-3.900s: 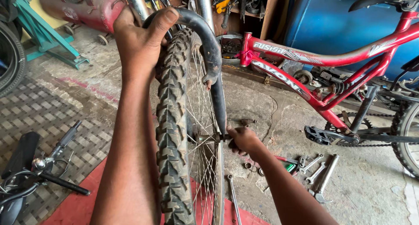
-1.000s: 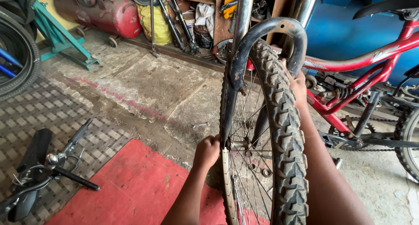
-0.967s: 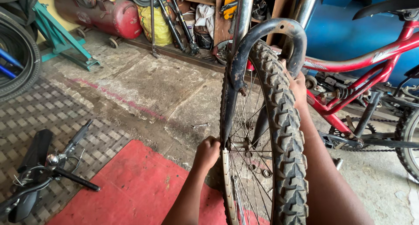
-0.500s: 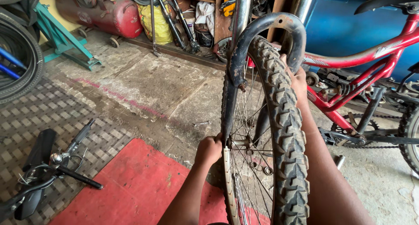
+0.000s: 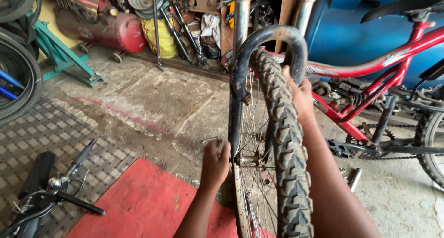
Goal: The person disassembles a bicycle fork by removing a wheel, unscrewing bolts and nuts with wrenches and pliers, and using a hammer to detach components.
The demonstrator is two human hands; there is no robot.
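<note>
A bicycle wheel with a knobby black tyre (image 5: 289,141) stands upright in a silver fork (image 5: 240,30). A curved black mudguard (image 5: 259,39) arches over its top. My left hand (image 5: 215,161) is at the left side of the hub (image 5: 247,159), closed on a small metal spanner (image 5: 210,139) that sticks out above the fingers. My right hand (image 5: 300,92) grips the top right of the tyre just under the mudguard, with my forearm running down along the tyre.
A red bicycle (image 5: 370,67) leans at the right, with a metal socket tool (image 5: 354,177) on the concrete below it. A red mat (image 5: 148,201) lies under the wheel. A loose handlebar (image 5: 51,187), stacked tyres (image 5: 18,81), a teal stand (image 5: 64,57) and a red tank (image 5: 111,30) are at the left.
My hands have swapped sides: the left left the tyre top for the hub, the right left the hub for the tyre top. In the last second the spanner has come into view.
</note>
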